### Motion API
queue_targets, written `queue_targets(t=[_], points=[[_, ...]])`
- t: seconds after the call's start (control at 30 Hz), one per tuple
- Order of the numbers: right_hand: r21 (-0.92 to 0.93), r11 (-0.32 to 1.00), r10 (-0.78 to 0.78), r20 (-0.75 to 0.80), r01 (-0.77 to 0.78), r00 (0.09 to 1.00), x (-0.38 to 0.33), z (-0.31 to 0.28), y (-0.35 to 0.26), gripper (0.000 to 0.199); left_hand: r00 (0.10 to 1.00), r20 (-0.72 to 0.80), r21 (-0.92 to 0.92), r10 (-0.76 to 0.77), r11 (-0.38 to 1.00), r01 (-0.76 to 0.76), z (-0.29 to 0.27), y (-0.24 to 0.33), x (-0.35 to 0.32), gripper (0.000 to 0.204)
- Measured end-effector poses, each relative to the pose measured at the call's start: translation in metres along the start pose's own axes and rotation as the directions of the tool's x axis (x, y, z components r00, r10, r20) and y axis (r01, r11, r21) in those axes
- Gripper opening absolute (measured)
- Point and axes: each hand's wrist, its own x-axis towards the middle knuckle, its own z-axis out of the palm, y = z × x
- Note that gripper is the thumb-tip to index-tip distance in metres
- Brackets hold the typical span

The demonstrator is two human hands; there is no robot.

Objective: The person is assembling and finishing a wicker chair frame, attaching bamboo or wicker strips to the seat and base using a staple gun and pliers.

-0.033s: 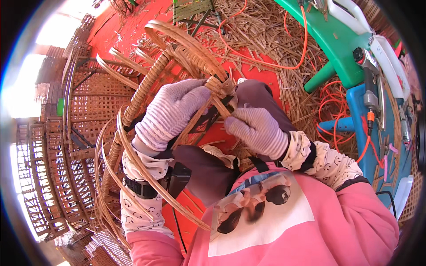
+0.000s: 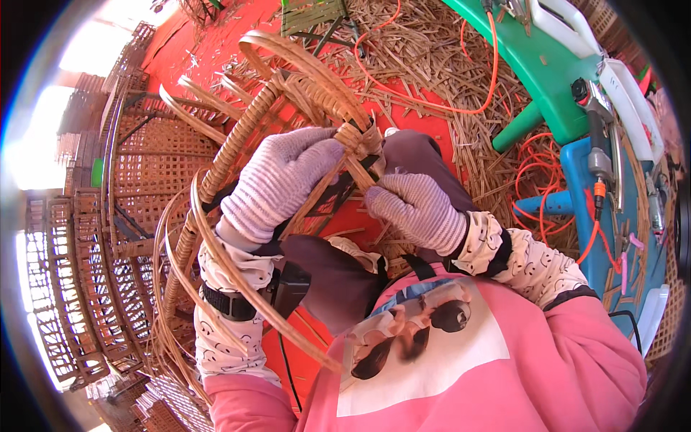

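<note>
A woven rattan frame [image 2: 248, 124] with a wrapped rim stands tilted over my lap, long loose strands curving out from it. My left hand [image 2: 277, 189], in a striped knit glove, is closed around its corner, thumb beside the wrapped joint. In a matching glove, my right hand [image 2: 419, 212] pinches the lower end of a flat rattan strip [image 2: 358, 173] that comes down from this joint. The left fingers are partly hidden behind the weave. A dark bar shows below the joint, between my hands. Long curved strands [image 2: 237, 277] pass across my left forearm.
Stacked woven panels [image 2: 155, 169] fill the left side. Cut rattan scraps [image 2: 432, 54] cover the red floor ahead. At the right stand a green stool [image 2: 551, 79] and a blue stool [image 2: 581, 162] carrying an air tool [image 2: 599, 147]. Its orange hose [image 2: 551, 169] coils beneath.
</note>
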Motion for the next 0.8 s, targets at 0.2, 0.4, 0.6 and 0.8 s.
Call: queue_targets(t=[0.2,0.4,0.6,0.8], points=[[0.292,0.825,0.359,0.390,-0.484,0.848,0.005,-0.032,-0.062,0.035,0.995,0.090,0.233,0.045,0.970,-0.065,-0.003,0.007,-0.014,0.040],[0.271,0.872,0.289,0.384,-0.407,0.877,0.034,-0.032,-0.107,0.034,0.893,-0.002,0.482,0.451,0.782,-0.394,0.013,-0.013,-0.009,0.039],[0.260,0.966,-0.037,0.106,0.008,0.994,0.046,-0.071,-0.142,0.036,0.995,-0.075,0.080,0.073,0.995,-0.067,0.008,-0.005,-0.009,0.036],[0.139,0.990,0.075,-0.495,-0.006,0.866,0.006,-0.231,-0.078,0.028,0.979,-0.032,0.022,0.199,0.980,-0.199,0.007,-0.003,-0.020,0.030]])
